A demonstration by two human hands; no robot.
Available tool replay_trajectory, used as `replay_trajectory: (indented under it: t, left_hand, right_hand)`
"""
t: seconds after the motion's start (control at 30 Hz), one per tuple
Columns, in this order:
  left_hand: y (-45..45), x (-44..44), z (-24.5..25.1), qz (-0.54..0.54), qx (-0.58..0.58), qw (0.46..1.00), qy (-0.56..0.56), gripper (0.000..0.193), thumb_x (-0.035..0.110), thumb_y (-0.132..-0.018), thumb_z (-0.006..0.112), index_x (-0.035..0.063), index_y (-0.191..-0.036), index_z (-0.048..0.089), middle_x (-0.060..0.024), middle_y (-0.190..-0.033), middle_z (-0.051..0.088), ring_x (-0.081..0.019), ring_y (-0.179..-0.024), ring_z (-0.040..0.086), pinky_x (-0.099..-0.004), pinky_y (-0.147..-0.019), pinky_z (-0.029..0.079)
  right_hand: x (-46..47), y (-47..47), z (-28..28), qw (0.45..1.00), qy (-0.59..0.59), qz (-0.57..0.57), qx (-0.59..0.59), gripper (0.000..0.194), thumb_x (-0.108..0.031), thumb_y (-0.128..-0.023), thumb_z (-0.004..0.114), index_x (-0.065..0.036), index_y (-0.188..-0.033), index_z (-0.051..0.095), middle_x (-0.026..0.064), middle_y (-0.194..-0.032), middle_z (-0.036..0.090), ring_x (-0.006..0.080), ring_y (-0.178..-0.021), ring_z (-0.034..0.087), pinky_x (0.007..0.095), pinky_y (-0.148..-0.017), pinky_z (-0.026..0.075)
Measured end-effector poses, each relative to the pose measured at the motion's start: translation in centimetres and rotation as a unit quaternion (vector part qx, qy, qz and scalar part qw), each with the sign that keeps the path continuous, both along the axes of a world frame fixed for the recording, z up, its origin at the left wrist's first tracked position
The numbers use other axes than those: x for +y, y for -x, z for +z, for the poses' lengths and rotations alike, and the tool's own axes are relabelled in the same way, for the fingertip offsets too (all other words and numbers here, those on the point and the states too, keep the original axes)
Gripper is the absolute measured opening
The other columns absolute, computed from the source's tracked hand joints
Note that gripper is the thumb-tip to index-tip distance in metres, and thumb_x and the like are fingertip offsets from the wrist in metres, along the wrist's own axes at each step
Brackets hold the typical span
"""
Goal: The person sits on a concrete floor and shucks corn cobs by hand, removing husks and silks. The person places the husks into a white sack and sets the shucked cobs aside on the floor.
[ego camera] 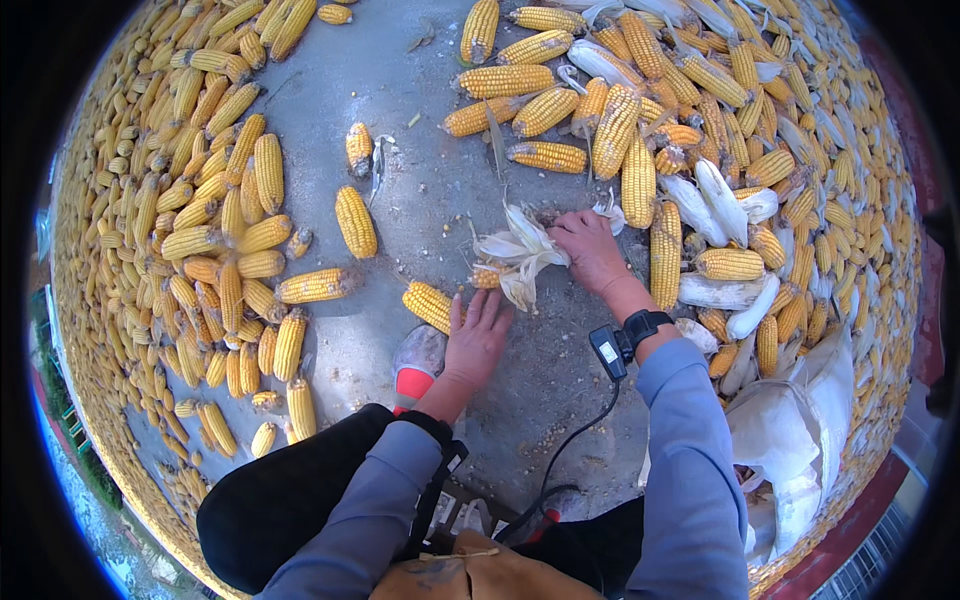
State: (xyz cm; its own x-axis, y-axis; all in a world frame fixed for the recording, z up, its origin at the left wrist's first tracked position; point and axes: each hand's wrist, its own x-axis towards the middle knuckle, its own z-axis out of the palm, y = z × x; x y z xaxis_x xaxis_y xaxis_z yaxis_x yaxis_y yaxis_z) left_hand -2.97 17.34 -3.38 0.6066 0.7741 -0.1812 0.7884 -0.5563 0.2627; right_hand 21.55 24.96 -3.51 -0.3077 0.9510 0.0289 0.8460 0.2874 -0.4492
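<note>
My left hand [477, 346] reaches down to the concrete floor with its fingers stretched out and slightly apart. Its fingertips lie against the end of a bare yellow corn cob [427, 304] and near a short, partly covered cob [485, 277]. My right hand [590, 251] is curled over dry, pale corn husks [517, 251], which stick out on both sides of its fingers. What lies under that palm is hidden. A strap with a small black device [609, 351] and cable is on my right wrist.
Husked cobs [202, 210] form a wide heap on the left. To the right, another heap [720, 112] mixes bare cobs with husk-covered ones [720, 201]. A whitish sack [776, 427] lies at lower right. My shoe [416, 360] is beside my left hand; loose kernels dot the floor [525, 442].
</note>
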Motion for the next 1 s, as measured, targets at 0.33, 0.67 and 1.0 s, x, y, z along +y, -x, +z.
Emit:
replay_trajectory:
  t: [0.33, 0.67, 1.0]
  left_hand:
    - [-0.7, 3.0, 0.7, 0.090, -0.105, 0.990, -0.034, 0.043, 0.017, -0.077, 0.059, 0.0141, -0.120, 0.053, -0.0098, -0.137, 0.039, -0.0308, -0.129, 0.032, -0.0528, -0.106, 0.021]
    - [-0.4, 3.2, -1.1, 0.071, -0.022, 0.996, -0.044, 0.029, 0.013, -0.080, 0.052, 0.0124, -0.108, 0.058, -0.0082, -0.124, 0.049, -0.0299, -0.118, 0.043, -0.0503, -0.100, 0.031]
    - [4.0, 4.0, -2.8, 0.229, 0.027, 0.966, -0.117, 0.038, 0.015, -0.084, 0.051, 0.0141, -0.122, 0.051, -0.0079, -0.129, 0.047, -0.0287, -0.123, 0.040, -0.0512, -0.102, 0.026]
  right_hand:
    - [-13.6, -6.1, 6.2, 0.981, 0.100, -0.115, 0.117, 0.039, 0.006, -0.066, 0.059, -0.008, -0.102, 0.062, 0.0109, -0.103, 0.055, 0.0317, -0.099, 0.048, 0.0384, -0.086, 0.040]
    - [-10.0, -2.7, -0.3, 0.987, 0.021, -0.161, -0.009, 0.034, 0.003, -0.069, 0.054, -0.013, -0.098, 0.062, 0.0053, -0.100, 0.054, 0.0291, -0.096, 0.047, 0.0405, -0.084, 0.040]
    - [-28.8, -6.1, 5.8, 0.939, 0.344, 0.016, -0.001, 0.030, 0.002, -0.066, 0.059, -0.012, -0.092, 0.063, 0.0057, -0.094, 0.055, 0.0293, -0.094, 0.049, 0.0376, -0.084, 0.041]
